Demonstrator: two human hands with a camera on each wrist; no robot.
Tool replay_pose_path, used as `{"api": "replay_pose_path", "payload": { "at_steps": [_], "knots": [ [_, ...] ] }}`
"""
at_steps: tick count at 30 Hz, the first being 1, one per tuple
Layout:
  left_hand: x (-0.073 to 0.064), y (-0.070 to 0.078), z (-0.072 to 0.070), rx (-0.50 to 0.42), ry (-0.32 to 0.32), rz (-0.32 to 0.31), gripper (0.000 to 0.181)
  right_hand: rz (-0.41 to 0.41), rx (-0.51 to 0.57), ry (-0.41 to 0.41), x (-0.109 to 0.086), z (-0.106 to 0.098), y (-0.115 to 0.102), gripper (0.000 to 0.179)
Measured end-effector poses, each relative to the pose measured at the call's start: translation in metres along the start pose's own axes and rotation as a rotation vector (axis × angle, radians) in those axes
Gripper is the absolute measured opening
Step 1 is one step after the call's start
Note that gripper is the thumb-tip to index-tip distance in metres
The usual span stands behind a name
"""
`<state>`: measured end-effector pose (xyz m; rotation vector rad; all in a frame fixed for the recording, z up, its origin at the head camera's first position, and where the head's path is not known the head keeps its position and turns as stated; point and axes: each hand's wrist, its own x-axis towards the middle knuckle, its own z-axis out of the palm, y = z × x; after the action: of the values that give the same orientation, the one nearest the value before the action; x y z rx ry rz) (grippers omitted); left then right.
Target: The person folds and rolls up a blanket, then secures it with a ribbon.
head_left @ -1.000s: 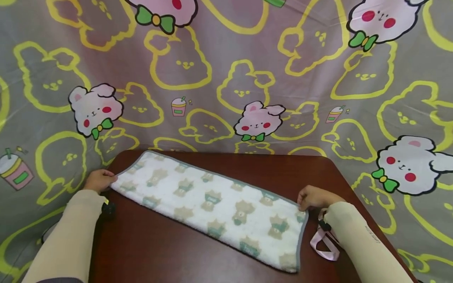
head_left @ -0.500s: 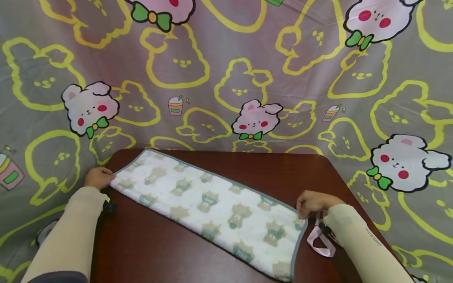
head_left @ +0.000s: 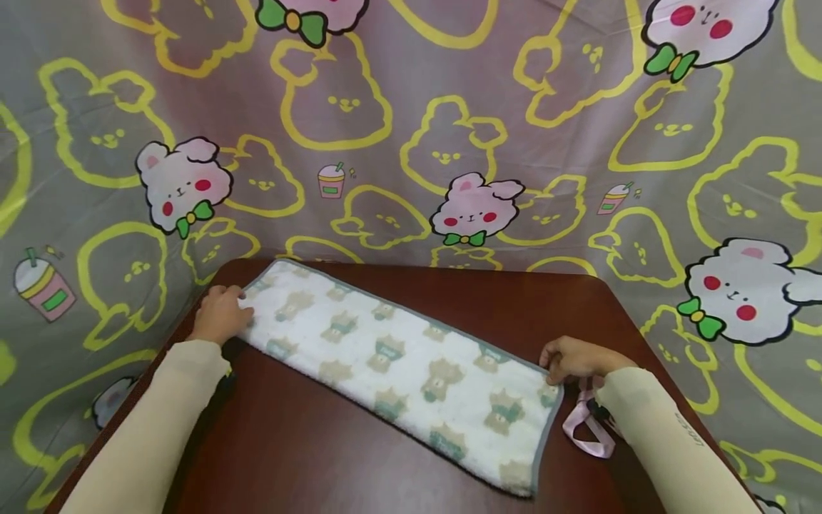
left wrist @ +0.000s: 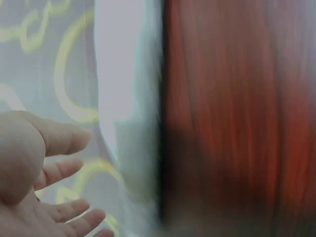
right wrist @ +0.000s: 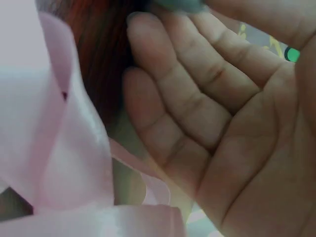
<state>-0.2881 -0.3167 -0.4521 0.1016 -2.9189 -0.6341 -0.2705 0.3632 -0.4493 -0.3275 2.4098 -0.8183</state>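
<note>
A white fleece towel (head_left: 411, 364) with brown bears and grey edging lies as a long strip slantwise across the table, its lower edge looking folded. At its left end is my left hand (head_left: 220, 314), fingers loosely spread. In the left wrist view that hand (left wrist: 44, 182) has its fingers apart with nothing between them, beside the blurred towel (left wrist: 118, 59). My right hand (head_left: 581, 359) pinches the towel's far right corner between thumb and fingers. The right wrist view shows its palm (right wrist: 247, 128), with a bit of grey edging (right wrist: 182, 4) at the fingertips.
The dark red-brown table (head_left: 308, 442) extends in front of and behind the towel. A pink ribbon (head_left: 589, 434) hangs from the right wrist and fills much of the right wrist view. A grey curtain (head_left: 449, 93) with rabbit prints encloses the table's back and sides.
My left hand has let go of the towel's left corner and moved right, over that end, fingers spreading. My right hand keeps its pinch at the right corner.
</note>
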Motion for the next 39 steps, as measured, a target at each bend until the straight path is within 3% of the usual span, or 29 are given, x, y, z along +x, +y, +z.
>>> {"api": "replay_pose_path", "payload": {
  "at_steps": [3,8,13,17,21,25,28,33,39],
  "knots": [
    [-0.004,0.034,0.013,0.013,0.022,0.142,0.031,-0.083,0.066,-0.002,-0.001,-0.004,0.005,0.032],
    [-0.022,0.104,0.036,0.025,-0.063,0.407,0.019,-0.123,0.139,0.005,-0.001,-0.005,0.009,0.041],
    [-0.05,0.17,0.061,0.054,-0.165,0.687,0.017,-0.16,-0.067,0.147,0.003,-0.001,0.009,0.028],
    [-0.074,0.208,0.079,0.09,-0.109,0.927,0.013,-0.228,-0.258,0.265,0.004,0.002,0.001,0.02],
    [-0.099,0.234,0.094,0.125,-0.026,1.131,0.015,-0.305,-0.29,0.233,0.0,0.002,-0.009,0.03],
    [-0.122,0.257,0.102,0.166,0.01,1.25,0.016,-0.314,-0.277,0.162,-0.005,0.001,-0.016,0.035],
    [-0.136,0.275,0.108,0.193,0.022,1.331,0.012,-0.216,-0.248,0.13,-0.007,0.0,-0.017,0.03],
    [-0.16,0.305,0.12,0.231,-0.038,1.425,0.009,-0.072,-0.221,0.13,-0.005,0.002,-0.014,0.024],
    [-0.181,0.334,0.132,0.294,-0.058,1.482,0.017,-0.121,-0.228,0.125,0.002,0.001,-0.007,0.024]
  ]
}}
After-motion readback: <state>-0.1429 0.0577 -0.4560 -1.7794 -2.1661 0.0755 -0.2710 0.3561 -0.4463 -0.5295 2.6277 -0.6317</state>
